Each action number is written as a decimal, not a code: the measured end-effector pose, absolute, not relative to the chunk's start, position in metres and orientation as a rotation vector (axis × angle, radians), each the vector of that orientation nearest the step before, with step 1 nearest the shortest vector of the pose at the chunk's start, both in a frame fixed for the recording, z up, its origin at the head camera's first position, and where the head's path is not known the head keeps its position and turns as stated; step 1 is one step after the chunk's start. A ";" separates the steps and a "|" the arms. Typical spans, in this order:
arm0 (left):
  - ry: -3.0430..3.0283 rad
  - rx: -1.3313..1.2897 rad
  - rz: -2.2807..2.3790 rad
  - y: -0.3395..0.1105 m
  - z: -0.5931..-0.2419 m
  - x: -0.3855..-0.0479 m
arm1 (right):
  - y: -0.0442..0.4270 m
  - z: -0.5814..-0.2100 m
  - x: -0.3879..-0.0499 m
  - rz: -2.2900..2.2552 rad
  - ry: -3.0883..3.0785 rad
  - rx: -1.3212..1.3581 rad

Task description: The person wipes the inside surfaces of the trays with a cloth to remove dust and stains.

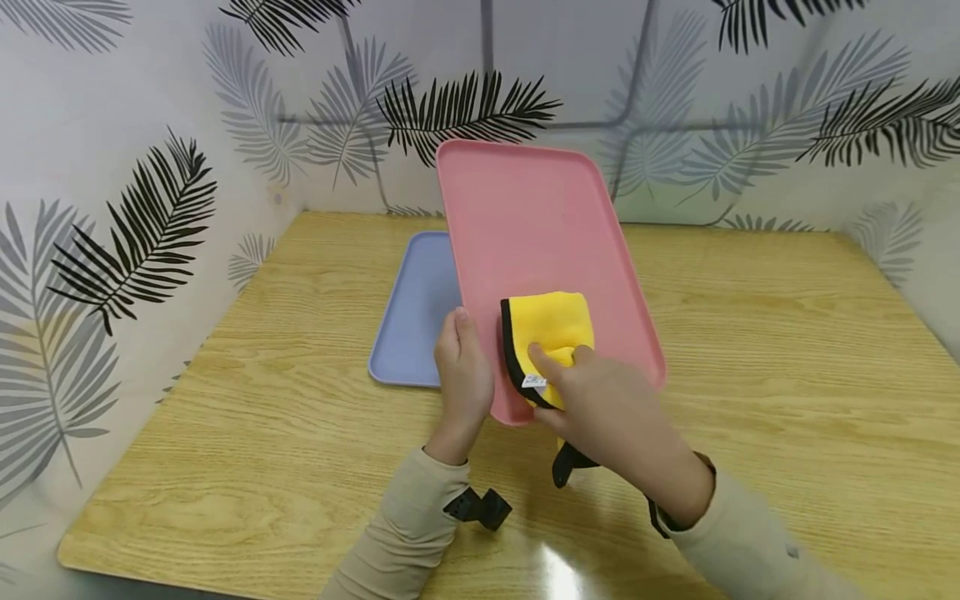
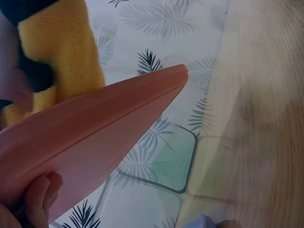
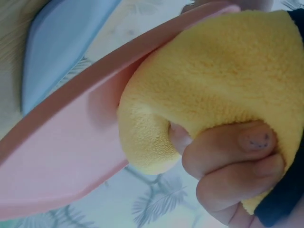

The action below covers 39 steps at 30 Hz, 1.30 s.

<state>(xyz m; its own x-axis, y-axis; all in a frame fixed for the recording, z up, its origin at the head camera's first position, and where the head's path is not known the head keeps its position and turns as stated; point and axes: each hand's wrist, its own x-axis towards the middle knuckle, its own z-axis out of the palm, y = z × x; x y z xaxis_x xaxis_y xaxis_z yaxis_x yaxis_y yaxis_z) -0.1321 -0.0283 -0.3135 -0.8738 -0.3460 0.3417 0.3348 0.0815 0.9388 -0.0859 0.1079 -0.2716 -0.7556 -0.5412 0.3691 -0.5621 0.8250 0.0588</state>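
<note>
A pink tray (image 1: 532, 217) is tilted up off the table, its inner face toward me. My left hand (image 1: 463, 371) grips its left edge near the lower corner; in the left wrist view, curled fingers (image 2: 42, 194) show against the tray's underside. Bunched in my right hand (image 1: 607, 400) is a yellow cloth (image 1: 551, 321) with black edging and a small white label. The cloth lies against the lower part of the tray's inner face. In the right wrist view, fingers (image 3: 232, 166) curl into the fluffy fabric.
A blue tray (image 1: 416, 317) lies on the wooden table (image 1: 285, 400) behind and left of the pink one, partly covered by it. A wall with leaf-patterned covering (image 1: 315, 142) stands along the table's back and left. Dark bands (image 1: 476, 507) sit at both wrists.
</note>
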 end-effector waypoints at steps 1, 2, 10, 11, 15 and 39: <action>-1.873 0.005 -1.862 -0.028 -0.314 -0.132 | 0.106 -0.272 -0.084 0.068 -2.620 0.845; -1.866 0.000 -1.879 -0.028 -0.314 -0.132 | 0.103 -0.272 -0.083 0.058 -2.607 0.862; -1.795 -0.018 -1.998 -0.029 -0.315 -0.133 | 0.094 -0.273 -0.076 0.079 -2.578 0.901; -1.792 -0.020 -2.000 -0.030 -0.315 -0.133 | 0.094 -0.273 -0.076 0.082 -2.575 0.907; -1.792 -0.009 -1.998 -0.031 -0.316 -0.134 | 0.097 -0.275 -0.076 0.074 -2.545 0.935; -1.859 0.003 -1.844 -0.031 -0.313 -0.133 | 0.121 -0.277 -0.081 0.055 -2.592 0.890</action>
